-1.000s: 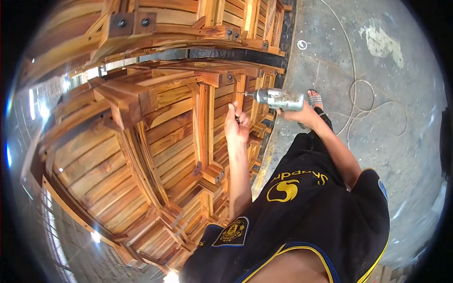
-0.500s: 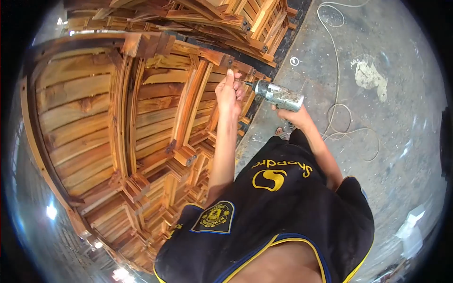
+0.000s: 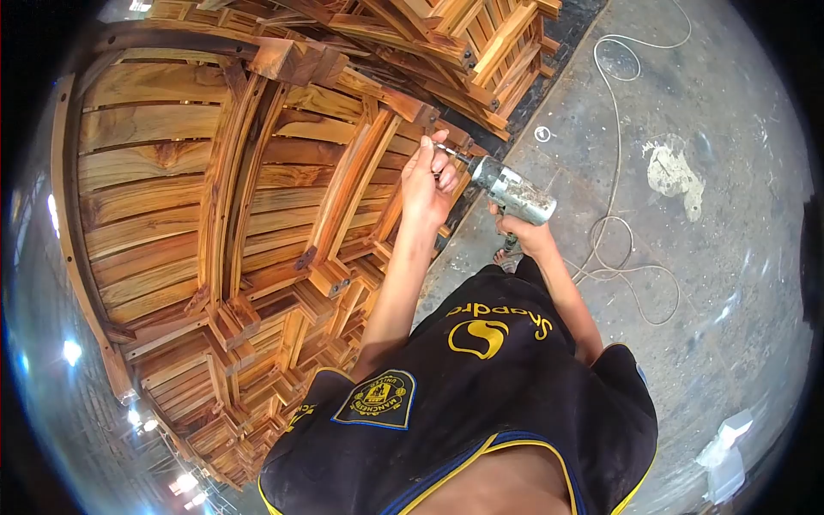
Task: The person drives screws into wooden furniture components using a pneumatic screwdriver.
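In my right hand point(image 3: 525, 233) is a worn, silver-grey power drill point(image 3: 515, 194), gripped by its handle with its bit pointing left. My left hand point(image 3: 427, 182) is closed in a pinch at the tip of the bit. Something thin and shiny shows between thumb and fingers there, too small to name. Just beyond the left fingertips is the corner of a slatted wooden frame point(image 3: 421, 112). Its brown slats point(image 3: 159, 193) and crosswise rails point(image 3: 348, 184) spread out to the left, with more such frames stacked beneath.
More wooden frames point(image 3: 403, 51) are piled at the top. A pale hose point(image 3: 616, 112) loops over the grey concrete floor point(image 3: 730, 223) on the right, near a dried whitish patch point(image 3: 674, 167). A small white ring point(image 3: 542, 134) lies by the dark strip along the stack.
The drill has tilted, its body now slanting more down to the right. Both hands stay close together at the bit. The whole view has shifted slightly.
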`<action>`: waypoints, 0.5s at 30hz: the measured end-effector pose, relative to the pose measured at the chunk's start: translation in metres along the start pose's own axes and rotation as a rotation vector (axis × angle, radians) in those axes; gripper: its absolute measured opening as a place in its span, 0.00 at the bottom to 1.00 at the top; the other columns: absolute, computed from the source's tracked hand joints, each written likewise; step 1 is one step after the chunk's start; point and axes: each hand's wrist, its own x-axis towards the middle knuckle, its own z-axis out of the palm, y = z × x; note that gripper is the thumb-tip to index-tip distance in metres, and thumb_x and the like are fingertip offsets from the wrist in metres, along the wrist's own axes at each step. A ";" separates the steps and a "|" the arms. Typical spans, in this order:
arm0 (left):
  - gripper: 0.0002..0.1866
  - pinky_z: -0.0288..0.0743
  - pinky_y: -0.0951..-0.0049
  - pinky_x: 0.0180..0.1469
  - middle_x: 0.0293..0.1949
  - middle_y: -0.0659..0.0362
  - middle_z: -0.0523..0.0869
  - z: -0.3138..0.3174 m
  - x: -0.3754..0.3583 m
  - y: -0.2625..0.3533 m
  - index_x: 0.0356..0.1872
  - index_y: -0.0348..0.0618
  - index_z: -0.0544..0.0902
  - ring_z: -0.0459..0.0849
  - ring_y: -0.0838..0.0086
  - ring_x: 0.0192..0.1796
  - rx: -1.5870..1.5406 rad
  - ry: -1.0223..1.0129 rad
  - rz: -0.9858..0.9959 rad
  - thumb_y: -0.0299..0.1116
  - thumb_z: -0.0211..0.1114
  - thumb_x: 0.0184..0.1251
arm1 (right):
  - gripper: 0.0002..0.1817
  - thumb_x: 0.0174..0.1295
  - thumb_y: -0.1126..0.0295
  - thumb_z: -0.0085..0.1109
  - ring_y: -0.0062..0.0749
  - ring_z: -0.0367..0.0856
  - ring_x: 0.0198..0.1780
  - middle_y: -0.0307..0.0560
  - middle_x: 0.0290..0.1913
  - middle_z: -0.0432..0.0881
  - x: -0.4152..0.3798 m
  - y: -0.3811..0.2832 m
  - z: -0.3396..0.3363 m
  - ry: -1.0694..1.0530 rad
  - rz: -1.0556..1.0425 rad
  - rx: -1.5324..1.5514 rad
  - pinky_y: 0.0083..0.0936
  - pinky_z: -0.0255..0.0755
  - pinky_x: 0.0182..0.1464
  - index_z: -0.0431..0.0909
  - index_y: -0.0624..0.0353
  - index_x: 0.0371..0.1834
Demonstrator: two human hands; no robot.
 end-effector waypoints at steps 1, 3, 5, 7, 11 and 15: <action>0.15 0.52 0.82 0.20 0.17 0.70 0.60 0.000 -0.004 0.003 0.47 0.41 0.74 0.57 0.84 0.18 -0.063 -0.054 -0.036 0.43 0.49 0.73 | 0.20 0.38 0.84 0.53 0.20 0.69 0.26 0.40 0.32 0.75 0.000 -0.003 0.001 -0.015 0.024 0.052 0.17 0.63 0.25 0.74 0.63 0.40; 0.16 0.52 0.83 0.21 0.18 0.71 0.59 -0.004 -0.010 0.010 0.50 0.42 0.73 0.56 0.84 0.18 -0.119 -0.097 -0.075 0.43 0.48 0.74 | 0.20 0.38 0.84 0.53 0.20 0.69 0.26 0.40 0.32 0.75 0.003 -0.010 0.003 -0.033 0.050 0.100 0.18 0.64 0.25 0.74 0.63 0.40; 0.17 0.52 0.82 0.21 0.18 0.71 0.59 -0.007 -0.018 0.013 0.51 0.41 0.73 0.56 0.84 0.18 -0.225 -0.107 -0.169 0.43 0.47 0.74 | 0.20 0.36 0.83 0.53 0.20 0.69 0.26 0.41 0.31 0.74 0.003 -0.017 0.005 -0.051 0.061 0.132 0.19 0.63 0.26 0.74 0.63 0.39; 0.18 0.58 0.81 0.25 0.22 0.67 0.65 -0.027 -0.013 0.006 0.53 0.39 0.72 0.63 0.80 0.22 -0.304 -0.150 -0.207 0.41 0.50 0.72 | 0.20 0.37 0.83 0.53 0.20 0.69 0.25 0.41 0.31 0.74 0.003 -0.024 0.007 -0.058 0.069 0.155 0.19 0.63 0.25 0.74 0.63 0.39; 0.16 0.67 0.75 0.32 0.30 0.56 0.73 -0.054 -0.006 0.003 0.52 0.28 0.70 0.69 0.72 0.30 -0.216 -0.004 -0.211 0.28 0.48 0.67 | 0.19 0.37 0.82 0.52 0.20 0.68 0.23 0.41 0.30 0.73 0.001 -0.031 0.008 -0.093 0.106 0.154 0.19 0.61 0.24 0.73 0.63 0.38; 0.14 0.67 0.75 0.30 0.32 0.55 0.75 -0.060 -0.003 0.006 0.50 0.29 0.72 0.71 0.73 0.30 -0.146 -0.060 -0.222 0.31 0.50 0.70 | 0.17 0.37 0.82 0.52 0.19 0.67 0.22 0.40 0.30 0.73 -0.003 -0.027 0.003 -0.099 0.138 0.105 0.18 0.61 0.23 0.74 0.63 0.37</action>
